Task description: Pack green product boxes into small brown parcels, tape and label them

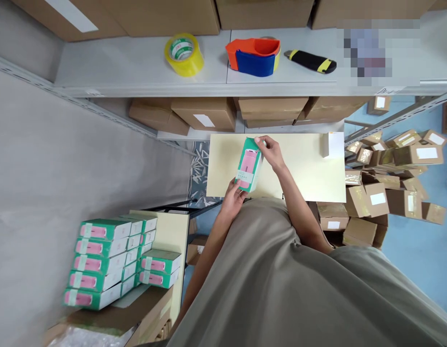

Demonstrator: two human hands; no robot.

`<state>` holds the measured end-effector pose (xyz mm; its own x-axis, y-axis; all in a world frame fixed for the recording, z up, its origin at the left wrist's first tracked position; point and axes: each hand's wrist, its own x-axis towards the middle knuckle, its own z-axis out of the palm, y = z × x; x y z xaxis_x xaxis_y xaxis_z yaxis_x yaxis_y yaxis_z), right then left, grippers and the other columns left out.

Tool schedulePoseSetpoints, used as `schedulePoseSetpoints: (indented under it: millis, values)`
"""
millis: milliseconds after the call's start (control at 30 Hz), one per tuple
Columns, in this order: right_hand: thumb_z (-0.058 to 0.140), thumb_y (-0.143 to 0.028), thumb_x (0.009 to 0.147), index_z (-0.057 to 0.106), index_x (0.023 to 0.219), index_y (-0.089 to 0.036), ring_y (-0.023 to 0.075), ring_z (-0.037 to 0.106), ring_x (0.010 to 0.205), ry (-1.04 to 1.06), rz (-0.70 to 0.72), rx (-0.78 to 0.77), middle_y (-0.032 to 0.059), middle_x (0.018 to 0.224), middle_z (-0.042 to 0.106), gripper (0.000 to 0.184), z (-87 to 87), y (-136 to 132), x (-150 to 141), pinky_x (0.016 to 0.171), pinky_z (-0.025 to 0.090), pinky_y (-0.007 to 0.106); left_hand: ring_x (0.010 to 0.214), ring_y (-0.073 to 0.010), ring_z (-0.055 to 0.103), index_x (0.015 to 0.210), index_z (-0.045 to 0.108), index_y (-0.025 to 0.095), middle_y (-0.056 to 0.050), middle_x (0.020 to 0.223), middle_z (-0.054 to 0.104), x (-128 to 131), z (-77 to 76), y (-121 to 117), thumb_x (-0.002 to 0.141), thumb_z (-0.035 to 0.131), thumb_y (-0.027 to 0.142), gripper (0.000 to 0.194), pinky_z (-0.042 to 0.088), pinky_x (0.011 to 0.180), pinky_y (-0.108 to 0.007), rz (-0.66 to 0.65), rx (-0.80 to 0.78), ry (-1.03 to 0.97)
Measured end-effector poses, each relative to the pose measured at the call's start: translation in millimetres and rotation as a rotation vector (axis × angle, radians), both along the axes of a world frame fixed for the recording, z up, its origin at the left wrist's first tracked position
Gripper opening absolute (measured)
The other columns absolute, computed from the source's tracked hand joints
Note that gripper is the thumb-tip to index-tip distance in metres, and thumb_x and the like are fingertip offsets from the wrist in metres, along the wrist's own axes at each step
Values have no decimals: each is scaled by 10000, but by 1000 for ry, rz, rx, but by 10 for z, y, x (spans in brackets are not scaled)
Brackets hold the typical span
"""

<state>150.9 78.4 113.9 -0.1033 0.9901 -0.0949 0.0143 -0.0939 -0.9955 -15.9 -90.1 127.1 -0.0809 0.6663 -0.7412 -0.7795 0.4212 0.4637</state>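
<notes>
A green and white product box [248, 166] with a pink bottle-shaped item printed on its front is held tilted above the pale tabletop [303, 178]. My left hand [233, 198] grips its lower end, thumb on the printed face. At the upper right corner, my right hand [271, 152] is closed on the same box, with the thumb near the top edge. Some fingers of both hands are hidden behind the box. A small white box [334, 145] stands at the table's right end, apart from my hands.
A grey shelf [137, 62] ahead holds yellow tape [184, 54], an orange and blue tape dispenser [254, 57] and a utility knife [310, 61]. Stacked green boxes [97, 262] stand at left. Cardboard cartons [368, 198] pile up on the right floor.
</notes>
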Motion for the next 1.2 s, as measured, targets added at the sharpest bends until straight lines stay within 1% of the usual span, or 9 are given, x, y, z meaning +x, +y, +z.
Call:
schedulePoseSetpoints:
  millis: [200,333,467,567,633,733,933,1067,1200]
  values:
    - [831,-849,837,725,958,-267,208,685,1024,208,138,-69,41,1136,784,604,110,-22,54,889,569,356,816,-208,802,1482,707,175,-152,1098,836,-188,-18,-5,1082,642,541,546,604,572,-224,-156,-140,-309]
    - [871,-799,795,731,935,-254,205,680,977,153,76,-85,44,1084,789,580,93,-20,-17,806,570,328,950,-232,824,1555,665,253,-129,1213,838,-168,-57,9,1062,703,524,564,618,601,-229,-103,-102,-170]
    - [865,-808,771,714,835,-239,202,646,894,-7,-80,-76,32,934,756,592,-8,-3,-18,737,545,316,945,-160,801,1360,740,238,-73,1189,833,-102,-89,17,1009,845,442,419,652,725,-197,35,-37,60]
    - [851,-849,769,696,813,-236,193,626,846,-25,-107,-89,22,872,715,634,-56,-9,40,698,521,309,952,-134,787,1213,763,217,-62,1184,825,-94,-92,3,979,875,304,274,657,773,-181,45,19,91]
    - [802,-896,803,693,836,-236,186,615,823,-5,-75,-84,16,853,690,670,-47,-21,76,690,515,310,944,-137,785,1213,768,209,-65,1180,827,-109,-80,2,995,848,277,243,668,790,-189,44,1,60]
    - [754,-931,838,696,893,-241,191,645,884,72,3,-65,24,942,726,694,7,-39,94,746,550,313,920,-156,797,1327,756,207,-83,1158,830,-141,-38,23,1083,737,399,311,669,725,-186,23,-104,-64]
    - [856,-910,756,733,968,-257,217,719,1026,181,58,-78,62,1210,810,698,33,-6,28,870,623,357,1051,-223,840,1536,656,178,-181,1253,817,-187,13,14,1152,531,518,527,650,643,-173,-121,-174,-335]
    - [826,-931,775,750,973,-263,268,749,1147,125,66,6,89,1274,820,701,89,-10,-6,970,641,423,1065,-258,844,1535,645,168,-182,1239,826,-203,-91,6,1114,584,498,539,664,661,-212,-154,-162,-286]
    - [800,-823,912,798,1122,-290,323,726,1338,-57,59,289,106,1398,783,573,405,-343,-76,1126,616,513,902,-204,832,1345,733,190,-90,993,831,-146,-186,149,1086,675,395,335,680,747,-234,-137,-190,-18]
